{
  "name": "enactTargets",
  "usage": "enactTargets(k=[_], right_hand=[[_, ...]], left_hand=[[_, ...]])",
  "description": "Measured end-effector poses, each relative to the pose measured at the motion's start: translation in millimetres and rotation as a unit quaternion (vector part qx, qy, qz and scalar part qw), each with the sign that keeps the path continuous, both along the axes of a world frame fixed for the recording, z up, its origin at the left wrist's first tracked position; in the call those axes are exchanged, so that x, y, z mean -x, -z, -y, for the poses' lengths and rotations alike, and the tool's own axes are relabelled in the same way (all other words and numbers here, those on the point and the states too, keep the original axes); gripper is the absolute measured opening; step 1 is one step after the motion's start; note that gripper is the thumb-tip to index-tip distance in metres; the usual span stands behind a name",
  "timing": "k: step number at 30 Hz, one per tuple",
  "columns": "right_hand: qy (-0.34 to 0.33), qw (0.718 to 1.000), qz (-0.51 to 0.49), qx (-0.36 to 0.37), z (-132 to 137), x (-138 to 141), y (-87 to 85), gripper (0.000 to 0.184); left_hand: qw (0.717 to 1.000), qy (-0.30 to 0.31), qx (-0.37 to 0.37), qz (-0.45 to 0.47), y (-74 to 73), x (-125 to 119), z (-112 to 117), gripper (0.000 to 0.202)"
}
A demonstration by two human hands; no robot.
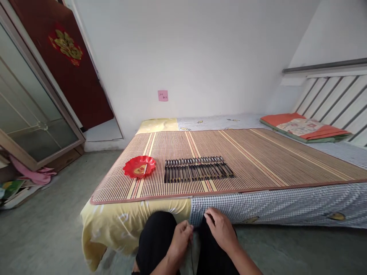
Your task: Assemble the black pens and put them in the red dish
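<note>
Pens (197,169) lie fwd of L hand (181,235) & R hand (220,227) (both curled, grip unclear).

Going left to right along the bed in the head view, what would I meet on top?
Red scalloped dish, row of black pens, folded orange cloth. The striped mat runs under the first two, so it is left out.
</note>
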State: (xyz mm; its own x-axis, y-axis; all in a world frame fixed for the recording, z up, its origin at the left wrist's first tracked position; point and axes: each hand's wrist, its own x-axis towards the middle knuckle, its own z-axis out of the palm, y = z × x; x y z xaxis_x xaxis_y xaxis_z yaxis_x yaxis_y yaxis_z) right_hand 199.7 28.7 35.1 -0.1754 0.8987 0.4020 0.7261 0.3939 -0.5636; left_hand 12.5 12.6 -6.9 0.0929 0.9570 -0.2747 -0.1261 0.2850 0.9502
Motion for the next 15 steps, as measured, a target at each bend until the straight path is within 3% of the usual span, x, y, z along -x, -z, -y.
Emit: enactTargets(k=[3, 6, 8, 11, 15], right_hand=[[-0.003, 1.000, -0.006, -0.005, 1, -3, 1.9, 0.021], [-0.002, 1.000, -0.003, -0.007, 1, -4, 3.9, 0.021], [-0.002, 1.000, -0.001, -0.007, 1, -4, 4.6, 0.021], [-0.004, 1.000, -0.003, -0.010, -1, -4, 4.1, 0.020], [-0.004, 1.000, -0.003, -0.010, -4, -4, 0.2, 0.022]], left_hand=[[0.997, -0.061, -0.051, 0.002, -33.5, 27, 7, 0.062], [0.980, -0.162, -0.117, -0.020, -71.3, 67, 16, 0.056], [0.967, -0.219, -0.124, -0.048, -88.0, 96, 24, 0.056], [0.950, -0.283, -0.097, -0.084, -88.6, 135, 43, 0.060], [0.936, -0.318, -0.021, -0.148, -58.8, 169, 83, 0.069]])
